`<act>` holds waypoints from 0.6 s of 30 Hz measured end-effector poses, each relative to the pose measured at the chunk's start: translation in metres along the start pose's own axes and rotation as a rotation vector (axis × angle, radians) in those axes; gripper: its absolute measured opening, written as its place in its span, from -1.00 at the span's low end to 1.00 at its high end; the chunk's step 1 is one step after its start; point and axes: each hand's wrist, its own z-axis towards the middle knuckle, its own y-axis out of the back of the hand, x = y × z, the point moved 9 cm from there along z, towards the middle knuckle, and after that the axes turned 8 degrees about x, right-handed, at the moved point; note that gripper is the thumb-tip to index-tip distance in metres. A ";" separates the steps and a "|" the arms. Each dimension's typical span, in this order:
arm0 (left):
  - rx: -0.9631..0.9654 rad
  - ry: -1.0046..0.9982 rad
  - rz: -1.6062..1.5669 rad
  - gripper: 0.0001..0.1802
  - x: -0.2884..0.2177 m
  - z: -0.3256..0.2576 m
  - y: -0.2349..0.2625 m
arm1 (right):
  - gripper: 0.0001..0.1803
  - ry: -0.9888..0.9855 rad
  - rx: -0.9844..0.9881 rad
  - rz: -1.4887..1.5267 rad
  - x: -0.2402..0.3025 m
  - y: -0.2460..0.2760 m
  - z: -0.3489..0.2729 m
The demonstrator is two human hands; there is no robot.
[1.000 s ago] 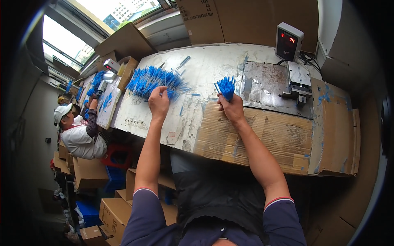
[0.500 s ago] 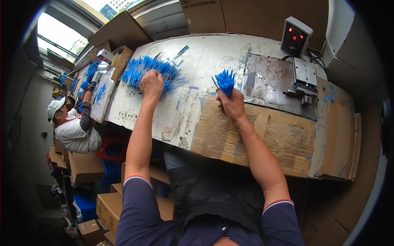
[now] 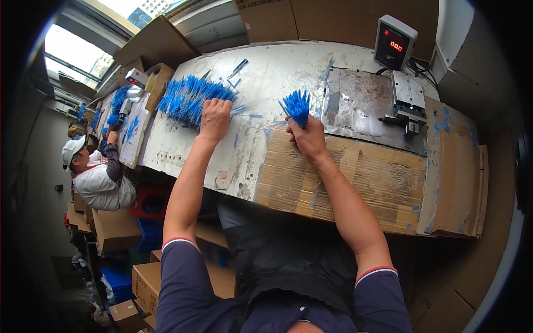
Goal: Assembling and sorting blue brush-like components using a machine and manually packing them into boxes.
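My right hand (image 3: 307,137) is closed around an upright bundle of thin blue-tipped plastic strips (image 3: 296,106), above the near part of the table. The blue ends fan out over my fingers. To the left, my left hand (image 3: 215,121) sits at the near right edge of a broad pile of similar blue-tipped strips (image 3: 186,100). Its fingers are curled together against the pile, and whatever they pinch is hidden. A few loose strips (image 3: 244,111) lie just right of that hand on the white tabletop (image 3: 222,161).
A screwdriver (image 3: 240,67) lies behind the pile. On the right are a metal plate (image 3: 355,105), a small metal fixture (image 3: 408,102) and a red-digit display box (image 3: 395,43). Flattened cardboard (image 3: 344,177) covers the near edge. A co-worker (image 3: 100,177) works at far left.
My left hand has shifted right along the pile toward its near right edge. My right hand keeps hold of the bundle, almost in place. The display's red digits have changed.
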 end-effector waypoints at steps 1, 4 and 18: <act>-0.043 -0.017 -0.032 -0.95 -0.001 -0.001 0.006 | -0.83 -0.001 -0.004 0.000 0.001 0.000 0.000; -0.212 -0.073 -0.113 -0.92 -0.016 -0.008 0.032 | -0.82 -0.002 -0.021 0.005 0.000 0.002 -0.001; 0.269 0.030 -0.755 -0.89 -0.065 -0.003 0.045 | -0.85 0.482 -0.241 -0.386 0.056 0.011 -0.019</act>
